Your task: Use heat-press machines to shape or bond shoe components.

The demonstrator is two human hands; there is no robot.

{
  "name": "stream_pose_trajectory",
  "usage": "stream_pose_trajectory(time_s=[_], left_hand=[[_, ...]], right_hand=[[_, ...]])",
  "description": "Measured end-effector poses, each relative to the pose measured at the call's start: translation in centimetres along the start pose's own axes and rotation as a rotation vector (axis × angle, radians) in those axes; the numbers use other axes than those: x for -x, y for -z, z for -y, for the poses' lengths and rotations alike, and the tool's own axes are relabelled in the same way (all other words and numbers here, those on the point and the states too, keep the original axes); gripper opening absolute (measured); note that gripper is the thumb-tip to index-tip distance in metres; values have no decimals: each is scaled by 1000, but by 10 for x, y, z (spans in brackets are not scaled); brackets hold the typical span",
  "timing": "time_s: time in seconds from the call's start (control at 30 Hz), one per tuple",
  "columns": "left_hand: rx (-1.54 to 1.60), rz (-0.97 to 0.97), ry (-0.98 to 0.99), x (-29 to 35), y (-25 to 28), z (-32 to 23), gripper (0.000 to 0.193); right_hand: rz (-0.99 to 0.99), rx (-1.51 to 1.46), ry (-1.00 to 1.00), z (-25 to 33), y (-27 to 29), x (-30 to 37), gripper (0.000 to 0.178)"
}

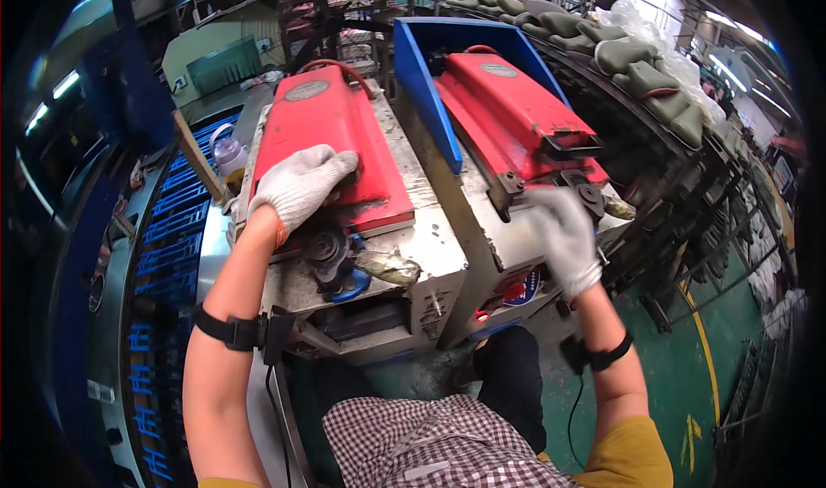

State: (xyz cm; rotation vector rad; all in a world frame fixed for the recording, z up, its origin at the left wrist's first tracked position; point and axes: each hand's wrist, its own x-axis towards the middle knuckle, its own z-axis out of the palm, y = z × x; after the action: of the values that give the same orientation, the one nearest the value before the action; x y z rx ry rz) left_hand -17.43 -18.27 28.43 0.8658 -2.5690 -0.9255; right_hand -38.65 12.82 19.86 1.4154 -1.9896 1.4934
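My left hand, in a white knitted glove, rests on the red machine cover at the left. Its fingers are curled together by a small dark part on the cover; what they grip, if anything, is hidden. My right hand, also gloved, is smeared by motion in front of the second red machine cover, so its fingers do not show clearly. Below the left cover sits a dark round roller part beside a wrapped, worn pad. A similar round part is near my right hand.
A blue metal guard surrounds the far part of the right machine. A rack at the right carries several olive-green shoe-like pieces. On the left runs a conveyor with blue bars. A pale jug stands beside the left machine.
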Motion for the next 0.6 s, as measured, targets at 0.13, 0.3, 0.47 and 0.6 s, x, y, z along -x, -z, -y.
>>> stream_pose_trajectory(time_s=[0.13, 0.3, 0.47, 0.6], left_hand=[[406, -229, -130, 0, -17, -6, 33], [310, -147, -312, 13, -63, -52, 35], [-130, 90, -528, 12, -91, -109, 48], [-274, 208, -664, -11, -124, -139, 57]], right_hand=[[-181, 757, -113, -77, 95, -25, 23], [49, 859, -553, -92, 126, -7, 48], [56, 942, -560, -32, 97, 30, 40], [113, 767, -540, 2, 74, 59, 66]])
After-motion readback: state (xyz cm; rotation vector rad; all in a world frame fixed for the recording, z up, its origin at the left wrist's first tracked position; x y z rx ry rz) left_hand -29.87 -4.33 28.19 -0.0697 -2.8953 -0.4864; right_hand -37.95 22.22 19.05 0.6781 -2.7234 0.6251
